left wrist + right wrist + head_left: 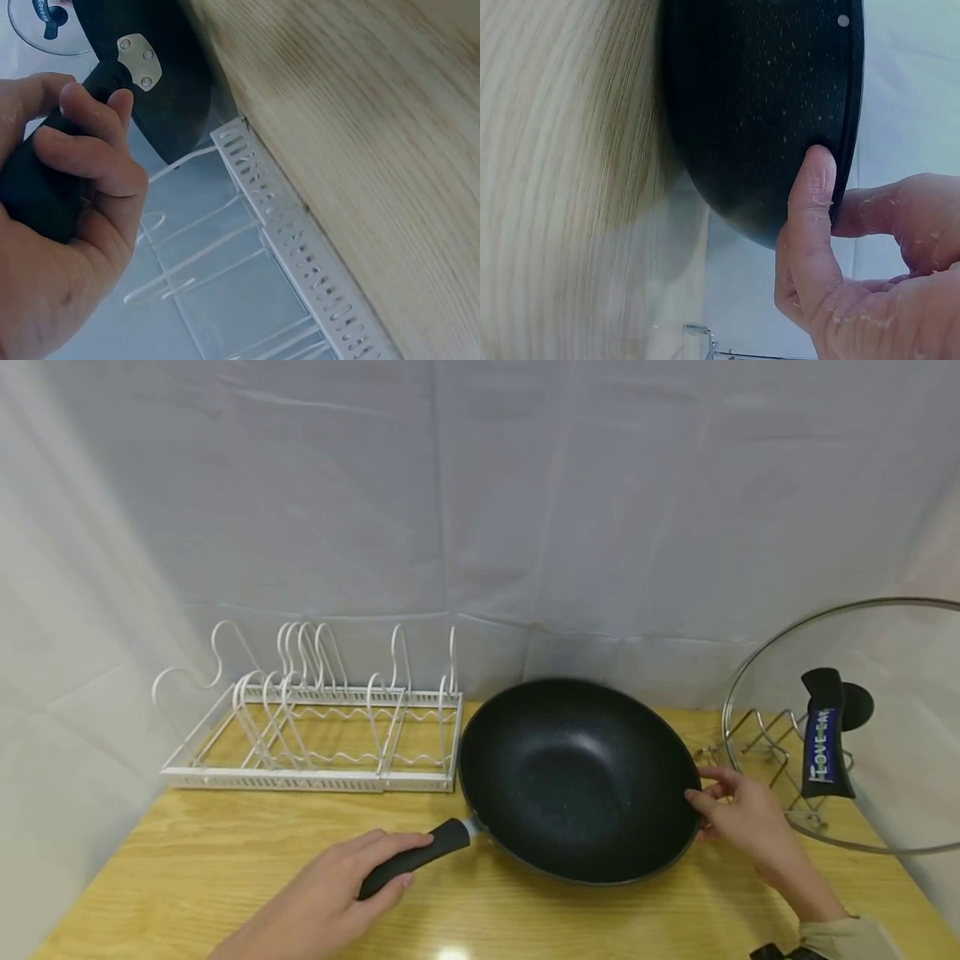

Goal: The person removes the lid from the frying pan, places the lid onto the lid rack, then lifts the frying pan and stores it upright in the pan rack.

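A black wok (577, 785) is in the middle of the head view, its dark inside tipped toward me. My left hand (333, 881) grips its black handle (450, 837); the left wrist view shows the fingers curled round that handle (45, 187) near the riveted metal bracket (140, 63). At the opposite side, my right hand (746, 818) pinches the rim between thumb and fingers. One digit lies along the speckled outside of the wok (757, 112) in the right wrist view, while another is hidden partly behind the rim.
Left of the wok, close to its edge, stands a white wire rack (273, 781) with upright loops. On the right, a glass lid (765, 627) with a black handle (825, 735) leans upright in a small metal rack (780, 752). A pale curtain (525, 510) hangs behind the wooden table (510, 918).
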Tool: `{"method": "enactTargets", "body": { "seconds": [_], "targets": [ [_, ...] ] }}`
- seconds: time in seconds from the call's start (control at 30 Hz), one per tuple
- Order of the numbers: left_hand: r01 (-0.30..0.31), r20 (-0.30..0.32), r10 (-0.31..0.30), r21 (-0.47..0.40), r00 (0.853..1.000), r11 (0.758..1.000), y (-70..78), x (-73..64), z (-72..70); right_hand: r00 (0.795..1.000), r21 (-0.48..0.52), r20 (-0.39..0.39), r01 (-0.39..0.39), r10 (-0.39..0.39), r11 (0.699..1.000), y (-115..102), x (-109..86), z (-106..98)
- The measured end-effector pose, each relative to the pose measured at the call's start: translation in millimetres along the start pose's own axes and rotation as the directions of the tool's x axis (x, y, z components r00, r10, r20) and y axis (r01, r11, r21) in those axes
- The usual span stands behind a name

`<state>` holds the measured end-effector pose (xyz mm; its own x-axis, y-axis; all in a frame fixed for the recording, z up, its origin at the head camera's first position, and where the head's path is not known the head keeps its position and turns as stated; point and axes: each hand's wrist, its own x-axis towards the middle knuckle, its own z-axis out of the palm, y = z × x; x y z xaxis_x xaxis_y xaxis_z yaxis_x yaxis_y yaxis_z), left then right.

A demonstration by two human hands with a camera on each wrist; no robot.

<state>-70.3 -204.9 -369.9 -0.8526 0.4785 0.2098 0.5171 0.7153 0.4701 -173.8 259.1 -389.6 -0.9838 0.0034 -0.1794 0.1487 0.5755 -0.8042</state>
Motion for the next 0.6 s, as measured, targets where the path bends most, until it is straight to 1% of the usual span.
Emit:
{"method": "enactTargets", "body": {
  "seconds": [0.13,0.23,0.3,0.33,0.37,0.4,0.43,0.5,0.53,0.57,0.6],
  "targets": [
    [0.039,0.035,-0.037,-0.048,0.999,0.998,4.4,0.9,1.1,1.000,0.030,-0.008,-0.009,0.009,1.000,-0.1,-0.9,1.0],
    [0.074,0.071,-0.068,-0.091,0.995,0.993,6.9,2.0,1.6,1.000,0.051,-0.015,-0.015,0.015,0.999,-0.7,-0.5,1.0],
    [0.106,0.096,-0.092,-0.149,0.991,0.983,7.2,3.1,1.6,1.000,0.060,-0.020,-0.016,0.018,0.998,-0.7,0.2,0.7],
    [0.131,0.121,-0.108,-0.201,0.987,0.971,6.8,3.6,1.1,1.000,0.062,-0.025,-0.016,0.018,0.998,-0.6,0.5,0.6],
    [0.165,0.155,-0.128,-0.259,0.980,0.952,5.9,3.9,0.2,0.999,0.064,-0.028,-0.017,0.019,0.998,-0.4,0.8,0.5],
    [0.200,0.189,-0.144,-0.318,0.971,0.927,4.4,4.2,-1.0,0.999,0.065,-0.030,-0.017,0.019,0.998,-0.1,1.0,0.3],
    [0.240,0.227,-0.161,-0.380,0.960,0.893,2.3,4.4,-2.5,0.999,0.065,-0.031,-0.016,0.018,0.998,0.3,1.2,0.2],
    [0.313,0.302,-0.180,-0.486,0.936,0.816,-3.1,4.1,-6.2,0.999,0.071,-0.028,-0.016,0.018,0.997,1.0,1.1,-0.2],
    [0.358,0.348,-0.187,-0.530,0.918,0.768,-6.4,3.7,-9.0,1.000,0.076,-0.025,-0.016,0.018,0.997,1.4,0.6,-0.4],
    [0.391,0.384,-0.189,-0.564,0.904,0.727,-10.1,3.2,-11.8,1.000,0.085,-0.019,-0.016,0.017,0.996,1.8,-0.2,-0.5],
    [0.414,0.412,-0.183,-0.591,0.893,0.693,-14.0,2.2,-14.7,1.000,0.094,-0.012,-0.015,0.016,0.995,2.2,-0.9,-0.8]
  ]
}}
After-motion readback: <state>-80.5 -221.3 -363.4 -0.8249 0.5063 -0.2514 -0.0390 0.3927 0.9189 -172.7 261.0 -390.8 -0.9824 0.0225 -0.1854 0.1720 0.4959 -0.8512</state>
